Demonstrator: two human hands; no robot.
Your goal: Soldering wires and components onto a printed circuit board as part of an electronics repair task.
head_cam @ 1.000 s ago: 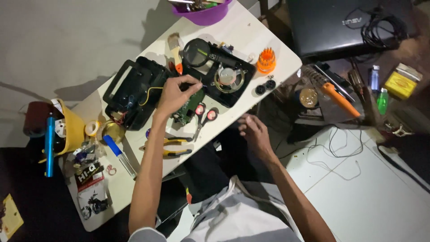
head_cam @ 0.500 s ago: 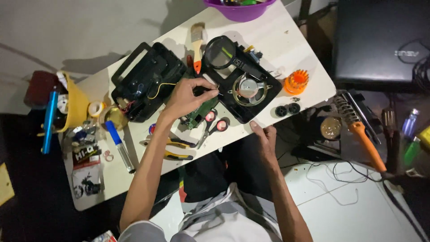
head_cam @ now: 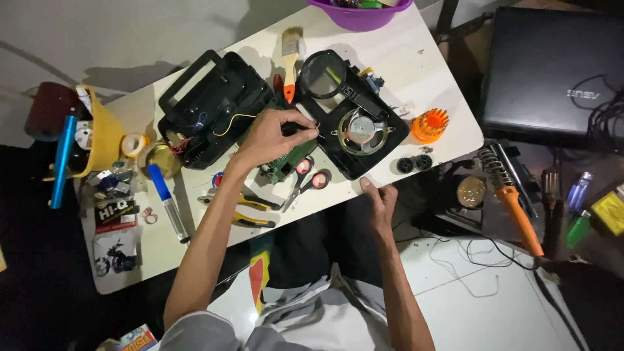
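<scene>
My left hand [head_cam: 270, 138] pinches a thin wire [head_cam: 316, 128] over the green circuit board [head_cam: 286, 162]; right hand [head_cam: 379, 200] rests open on the desk [head_cam: 416, 84] edge; tugging could snap the wire's solder joint.

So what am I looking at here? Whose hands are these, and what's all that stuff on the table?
The picture comes from a camera worn on a person's head, looking straight down at their own two hands and a white table.

The left hand pinches something small, too tiny to make out, over a green circuit board. The right hand rests at the table's near edge, holding nothing.

On the table is an opened black plastic radio case, its other black half with a round silver speaker, and a magnifying glass. There is also a wooden-handled paintbrush, red-handled scissors, yellow-handled pliers, a blue marker and a purple bowl. To the right, off the table, lies an orange-handled soldering iron.
</scene>
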